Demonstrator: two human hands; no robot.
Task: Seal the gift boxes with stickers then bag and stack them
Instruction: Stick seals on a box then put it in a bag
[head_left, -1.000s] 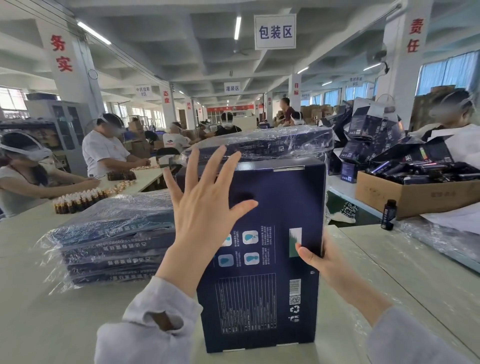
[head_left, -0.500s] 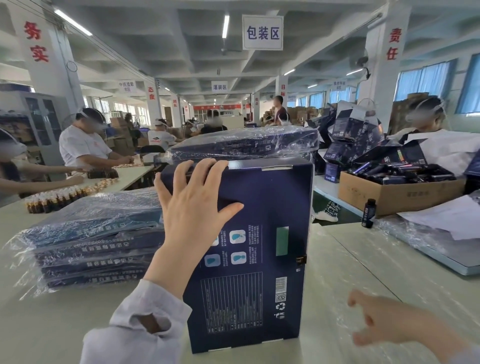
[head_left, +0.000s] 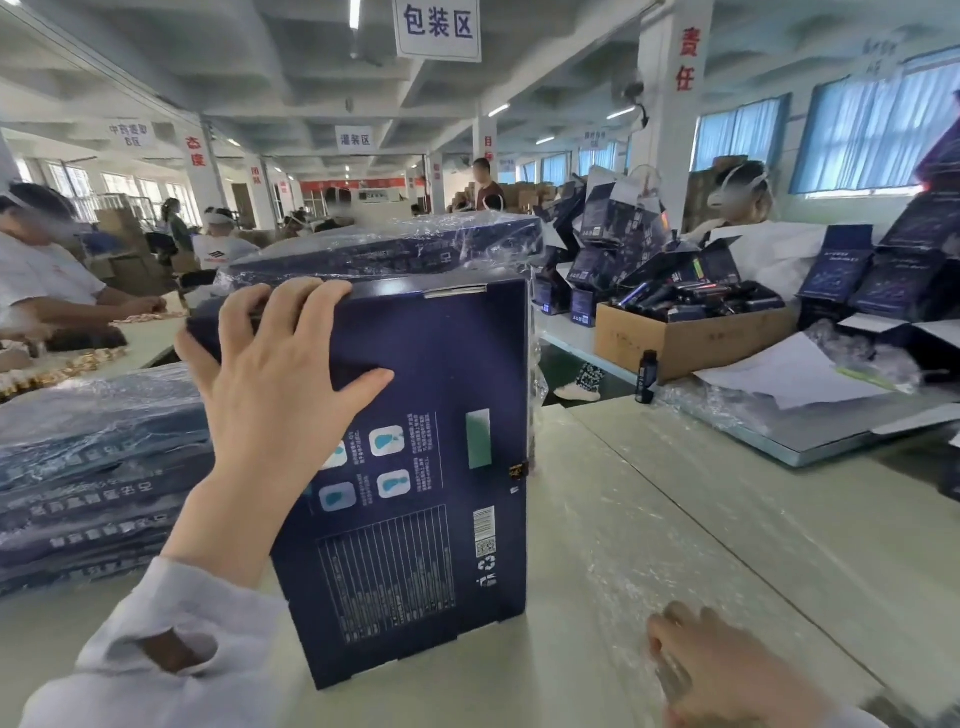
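Gift box (head_left: 415, 467), navy printed card, stands on end near the front of the long pale table (head_left: 701, 545), which is covered with wrinkled clear film. At its left lies a stack of bagged boxes (head_left: 98, 467), glossy and crinkled in plastic, and another bagged box (head_left: 384, 254) lies flat just behind its top edge. I judge the upright box light for its size, stiff across the panels and weaker at the flaps. Its smooth coat could slide on the film, so the corners and long edges look the safest holds. My left hand (head_left: 280, 384) grips the upper left corner, fingers curled over the top edge, thumb flat on the printed panel. My right hand (head_left: 727, 670), blurred, hovers low over the table, apart from the box; whether it holds anything I cannot tell. What looks like a small sticker (head_left: 518, 470) sits on the right edge, about midway up
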